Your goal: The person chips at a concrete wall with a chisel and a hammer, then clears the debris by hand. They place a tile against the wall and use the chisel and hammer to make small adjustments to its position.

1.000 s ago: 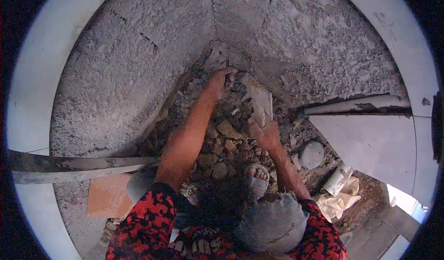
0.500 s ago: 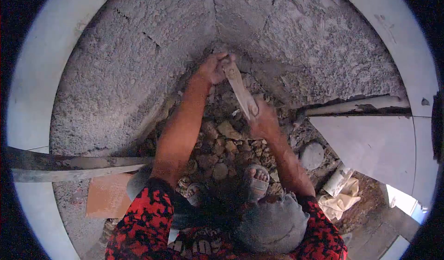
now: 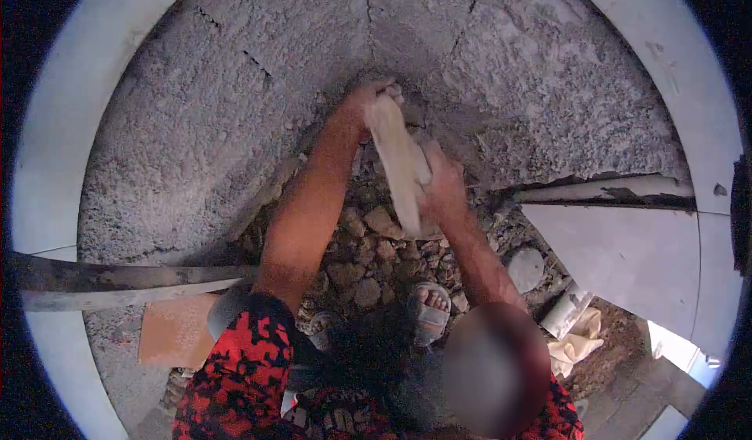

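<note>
A long, pale, flat piece (image 3: pixel 394 162), whose material I cannot make out, is held at a slant in front of the rough wall corner. My left hand (image 3: pixel 371 110) is closed round its upper end. Along its right edge, lower down, my right hand (image 3: pixel 443 183) grips it, with some fingers hidden behind it. The lower end of the piece hangs over broken stones (image 3: pixel 380 252) on the ground.
Rough grey walls (image 3: pixel 204 119) meet in the corner ahead. At right are a pipe (image 3: pixel 611 189), a large pale tile (image 3: pixel 627 256), a round grey disc (image 3: pixel 526 269) and a crumpled bag (image 3: pixel 576 350). A dark-topped bar (image 3: pixel 133 279) and an orange tile (image 3: pixel 176 330) lie at left.
The pale piece has turned to show a broader face, and its lower end now reaches further down past my right hand. My right hand has shifted slightly upward along it.
</note>
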Motion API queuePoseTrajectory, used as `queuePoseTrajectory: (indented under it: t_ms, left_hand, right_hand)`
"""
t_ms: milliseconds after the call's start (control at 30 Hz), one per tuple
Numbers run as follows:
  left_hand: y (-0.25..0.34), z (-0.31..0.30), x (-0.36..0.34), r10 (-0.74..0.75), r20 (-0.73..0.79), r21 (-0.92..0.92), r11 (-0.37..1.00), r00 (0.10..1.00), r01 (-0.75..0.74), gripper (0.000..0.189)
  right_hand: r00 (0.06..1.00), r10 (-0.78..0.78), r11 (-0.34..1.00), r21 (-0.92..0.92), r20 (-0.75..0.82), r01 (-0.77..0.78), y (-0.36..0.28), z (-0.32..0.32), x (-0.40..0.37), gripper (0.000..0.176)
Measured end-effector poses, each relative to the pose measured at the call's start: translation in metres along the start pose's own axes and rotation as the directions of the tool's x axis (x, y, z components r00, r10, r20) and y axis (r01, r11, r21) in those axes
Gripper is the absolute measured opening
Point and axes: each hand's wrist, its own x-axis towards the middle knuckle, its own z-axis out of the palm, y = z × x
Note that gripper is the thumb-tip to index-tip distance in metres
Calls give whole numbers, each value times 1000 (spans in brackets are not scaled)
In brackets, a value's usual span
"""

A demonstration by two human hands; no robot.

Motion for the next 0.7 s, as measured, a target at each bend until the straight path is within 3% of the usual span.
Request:
queuePoseTrajectory:
  t_ms: [33, 67, 100, 133, 167, 233, 267, 300, 333, 367, 400, 433, 467, 500, 533, 600, 633, 667, 700]
  left_hand:
    - [1, -3, -1, -1, -7, -4, 1000, 1000, 1, 16]
    - [0, -7, -4, -38, 104, -48, 998, 994, 44, 17]
    - [-2, 0, -7, -71, 222, -80, 993, 972, 91, 19]
    - [-14, -9, 23, 319, -217, 18, 946, 923, -323, 22]
    - [-13, 8, 19, 326, -204, 27, 944, 923, -328, 22]
    - [-16, 55, -11, 417, -271, 72, 907, 867, -414, 24]
    - [-27, 59, -18, 436, -324, 84, 897, 840, -433, 26]
    - [-26, 49, -11, 426, -332, 77, 902, 842, -426, 26]
    - [-20, 35, -4, 369, -250, 107, 929, 895, -353, 26]
    - [-18, 22, 0, 304, -168, 145, 949, 938, -281, 26]
    - [-23, 39, -11, 293, -236, 5, 954, 926, -301, 26]
    - [-18, 24, 3, 302, -223, 8, 951, 927, -308, 26]
    - [-10, -7, 28, 248, -49, -24, 968, 967, -250, 22]
    - [-3, -23, 43, 184, 122, -39, 983, 975, -181, 20]
    - [-1, -1, 33, 187, 126, -32, 982, 974, -184, 20]
    - [-26, 38, 2, 261, -171, -11, 964, 950, -267, 25]
    - [-26, 50, -3, 312, -296, 19, 947, 903, -321, 28]
    - [-30, 27, 9, 298, -304, 12, 951, 905, -310, 28]
    - [-27, -15, 32, 281, -156, 15, 959, 947, -282, 26]
  right_hand:
    - [997, -45, 999, 14, 66, 44, 3, -3, -1, 47]
    - [987, -89, 996, 33, 135, 86, 6, -5, -5, 60]
    - [987, -85, 996, 33, 135, 82, 22, 7, -2, 60]
    - [997, -31, 999, 11, 70, 30, 48, 29, 16, 45]
    - [1000, 26, 1000, -3, 5, -26, 62, 40, 27, 32]
    - [999, 54, 998, -41, -4, -54, 19, 3, 20, 35]
    - [999, 50, 995, 84, -10, -49, -8, -16, 5, 36]
    - [999, 34, 979, 204, -24, -29, -19, -24, -1, 37]
    - [940, -201, 930, 247, -276, 272, -5, -13, -5, 37]
    - [943, -199, 930, 252, -267, 267, 19, 7, -1, 37]
    - [988, -122, 986, 103, -93, 131, 45, 27, 15, 43]
    - [998, -13, 997, -75, 59, 18, 58, 33, 28, 49]
    - [938, 243, 970, -93, 246, -226, 39, 7, 35, 52]
    - [942, 240, 970, -90, 233, -225, 27, -4, 34, 52]
    - [962, 203, 979, -63, 181, -195, 20, -11, 30, 50]
    - [962, 213, 977, -33, 168, -211, 18, -1, 10, 48]
    - [986, 160, 987, 19, 53, -161, 20, 3, 13, 43]
    - [991, 120, 991, 68, -55, -116, 22, 7, 8, 40]
    - [990, 130, 990, 70, -55, -126, 31, 10, 8, 40]
